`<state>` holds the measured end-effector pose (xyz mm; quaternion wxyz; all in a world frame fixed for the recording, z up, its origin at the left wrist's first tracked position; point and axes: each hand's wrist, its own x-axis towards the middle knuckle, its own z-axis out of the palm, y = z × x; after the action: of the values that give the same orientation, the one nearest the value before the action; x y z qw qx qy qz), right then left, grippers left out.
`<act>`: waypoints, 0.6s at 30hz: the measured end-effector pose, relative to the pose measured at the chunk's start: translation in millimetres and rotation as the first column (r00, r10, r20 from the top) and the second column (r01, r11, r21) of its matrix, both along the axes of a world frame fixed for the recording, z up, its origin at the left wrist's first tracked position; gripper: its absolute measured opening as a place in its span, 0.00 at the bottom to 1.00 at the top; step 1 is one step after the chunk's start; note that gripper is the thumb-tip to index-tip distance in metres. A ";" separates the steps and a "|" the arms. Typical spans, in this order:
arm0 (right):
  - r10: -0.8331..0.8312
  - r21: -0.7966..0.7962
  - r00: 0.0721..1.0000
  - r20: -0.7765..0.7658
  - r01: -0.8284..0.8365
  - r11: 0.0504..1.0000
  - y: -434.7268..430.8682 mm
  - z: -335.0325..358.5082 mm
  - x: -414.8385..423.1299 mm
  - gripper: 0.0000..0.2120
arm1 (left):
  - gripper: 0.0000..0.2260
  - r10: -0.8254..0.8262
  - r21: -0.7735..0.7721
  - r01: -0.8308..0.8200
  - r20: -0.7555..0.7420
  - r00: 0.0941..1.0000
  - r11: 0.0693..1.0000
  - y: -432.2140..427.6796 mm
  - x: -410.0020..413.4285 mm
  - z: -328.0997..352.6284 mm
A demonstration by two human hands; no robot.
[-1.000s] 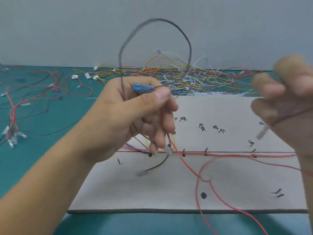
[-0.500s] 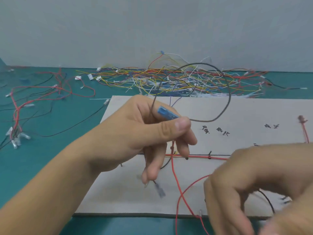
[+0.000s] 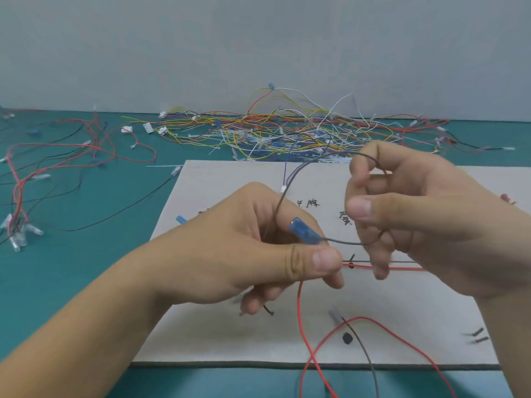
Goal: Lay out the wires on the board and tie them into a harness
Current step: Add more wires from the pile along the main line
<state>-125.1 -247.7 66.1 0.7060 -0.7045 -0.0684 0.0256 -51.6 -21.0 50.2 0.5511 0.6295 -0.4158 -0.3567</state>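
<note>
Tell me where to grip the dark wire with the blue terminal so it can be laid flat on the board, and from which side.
Keep the left hand pinching the blue terminal: it is the stiff end, easiest to steer. The dark wire arcs up from there and over to the right hand. Pinch the top of that arc from the right, between thumb and forefinger, then draw it out along the board.

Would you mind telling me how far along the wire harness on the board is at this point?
Early stage. Done: a red wire already runs along the line on the board. In hand: the left hand pinches a dark wire at its blue terminal, while the right hand holds its loop. Left: laying this wire, drawing from the pile behind, and tying; no ties are discernible.
</note>
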 end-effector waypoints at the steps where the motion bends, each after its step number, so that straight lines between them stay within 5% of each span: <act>1: 0.031 0.016 1.000 0.004 -0.031 0.999 -1.6 0.0 0.5 0.16 | 0.08 0.010 -0.001 -0.010 0.004 1.000 1.000 0.1 0.3 -0.9; 6: 0.389 0.361 0.909 0.150 -0.416 0.835 -15.4 -1.4 1.7 0.08 | 0.07 0.085 -0.048 -0.086 -0.025 0.996 0.995 -0.2 3.0 -3.3; 10: 0.530 0.317 0.822 0.208 -0.569 0.758 -10.4 -5.5 3.9 0.14 | 0.05 0.065 -0.107 -0.068 -0.039 0.997 0.992 -3.0 2.3 -4.3; 13: 0.446 0.268 0.880 0.164 -0.475 0.838 -0.6 -6.8 0.9 0.10 | 0.05 0.053 -0.098 -0.053 -0.002 0.999 0.994 -3.7 1.8 -4.5; 18: 0.027 0.015 0.993 0.112 -0.029 0.999 8.9 -9.3 4.2 0.10 | 0.05 0.090 -0.131 -0.084 0.040 0.995 0.988 -3.1 1.5 -4.8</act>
<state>-120.9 -238.8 56.8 0.7065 -0.6978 -0.1178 -0.0043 -50.1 -24.2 45.4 0.5962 0.6180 -0.4224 -0.2901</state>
